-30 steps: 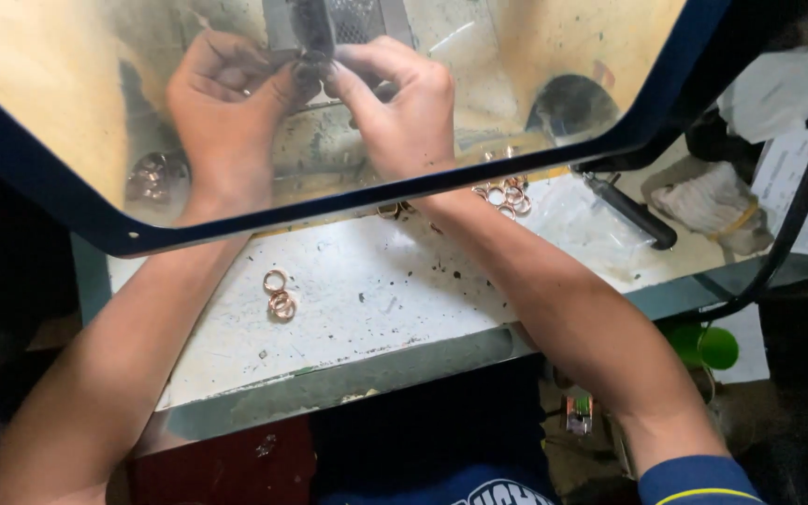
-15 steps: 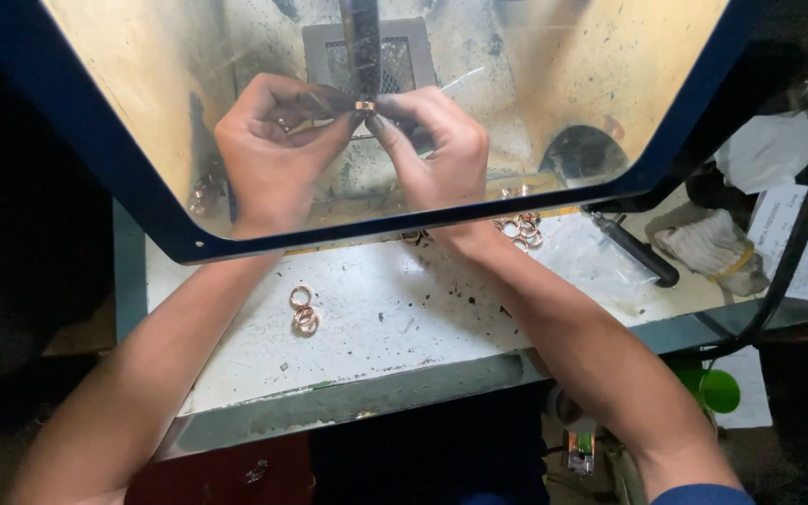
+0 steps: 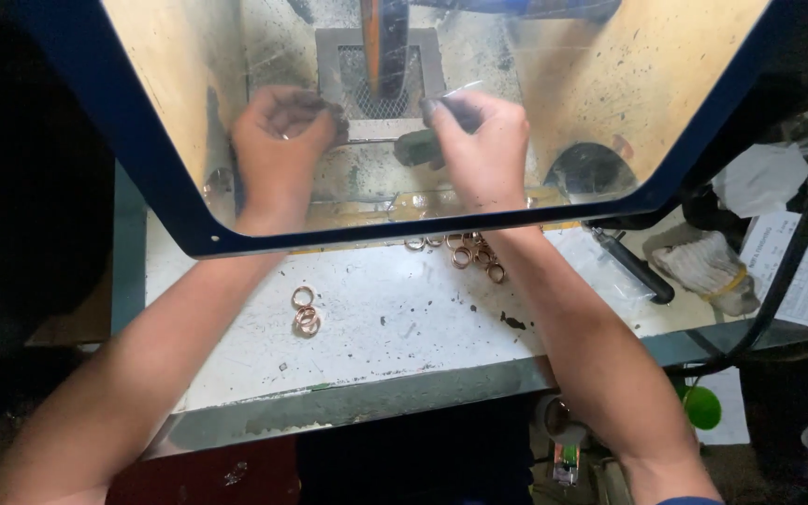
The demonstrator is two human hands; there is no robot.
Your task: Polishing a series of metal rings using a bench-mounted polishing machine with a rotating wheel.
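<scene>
Looking down through a clear shield (image 3: 610,112), we see both hands raised behind it, either side of an upright belt (image 3: 383,47) that runs away from us. Our left hand (image 3: 278,150) is curled shut, its contents hidden. Our right hand (image 3: 483,145) pinches a small dark piece (image 3: 415,148), tip pointing left toward the belt, which it sits nearer. Copper rings (image 3: 306,313) lie on the bench (image 3: 404,327) below, well apart.

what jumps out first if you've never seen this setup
A big blue-framed clear shield fills the top of the view, and behind it the left hand and right hand are raised on either side of a narrow vertical belt. Below the shield, small coppery rings lie on the speckled white bench.
</scene>
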